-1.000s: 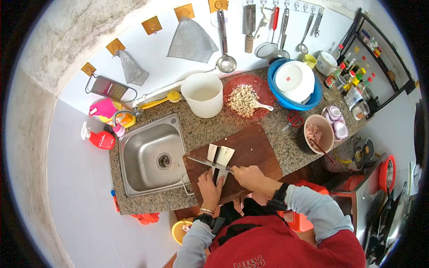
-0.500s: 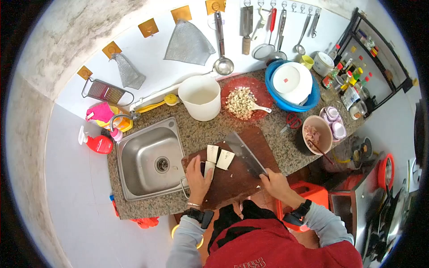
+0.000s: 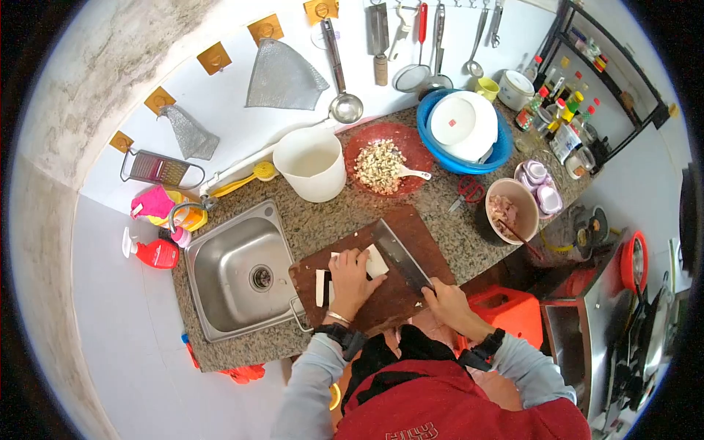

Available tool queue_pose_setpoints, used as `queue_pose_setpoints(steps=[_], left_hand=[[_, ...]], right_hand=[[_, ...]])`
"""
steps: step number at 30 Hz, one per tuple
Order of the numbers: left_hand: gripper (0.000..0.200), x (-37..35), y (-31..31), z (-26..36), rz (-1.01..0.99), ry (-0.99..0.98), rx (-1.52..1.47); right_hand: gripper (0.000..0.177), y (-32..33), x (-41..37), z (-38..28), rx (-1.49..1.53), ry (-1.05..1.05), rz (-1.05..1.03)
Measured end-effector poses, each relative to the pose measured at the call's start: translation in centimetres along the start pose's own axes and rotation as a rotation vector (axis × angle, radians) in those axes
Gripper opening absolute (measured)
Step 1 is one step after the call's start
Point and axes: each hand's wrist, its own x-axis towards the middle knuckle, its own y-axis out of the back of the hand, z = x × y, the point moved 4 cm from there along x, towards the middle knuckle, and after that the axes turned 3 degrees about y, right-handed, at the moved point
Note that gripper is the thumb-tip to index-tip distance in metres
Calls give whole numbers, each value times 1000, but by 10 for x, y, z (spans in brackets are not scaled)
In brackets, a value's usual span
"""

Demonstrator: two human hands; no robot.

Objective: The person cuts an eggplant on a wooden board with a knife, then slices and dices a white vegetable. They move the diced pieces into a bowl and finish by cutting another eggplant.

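My left hand (image 3: 350, 282) rests on the cutting board with its fingers curled over white food slabs, partly hiding them. One pale slab (image 3: 377, 262) shows beyond the fingers, toward the blade. Another white piece (image 3: 320, 287) with a dark side lies left of the hand. My right hand (image 3: 447, 303) is wrapped round the handle of a cleaver (image 3: 402, 255). The blade slants across the brown cutting board (image 3: 411, 220), to the right of the slabs and apart from them. What kind of food the slabs are, I cannot make out.
Left of the board is a steel sink (image 3: 213, 282). Behind stand a white tub (image 3: 309, 169), a red bowl (image 3: 421, 150) of diced food with a white spoon, and a blue basin (image 3: 502, 150). Red scissors (image 3: 469, 189) and a meat bowl (image 3: 522, 194) are right.
My left hand has moved right, onto the white slabs, and a dark-sided piece now lies separate to its left. My right hand still holds the cleaver. The whole view has shifted slightly.
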Motion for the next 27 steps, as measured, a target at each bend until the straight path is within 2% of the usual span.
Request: queue_pose_setpoints(steps=[6,10,18,27], left_hand=[[73,-13,10,9,110,136,-45],[73,-19,5,0,58,126,-47],[70,-16,1,1,148,131,-66],[69,-16,-5,-4,132,130,-79]], right_hand=[[20,2,-7,-16,-93,42,-13],[19,2,-11,-21,-78,95,-11],[19,5,-15,-26,-81,148,8],[24,-1,-14,-28,-145,165,-63]])
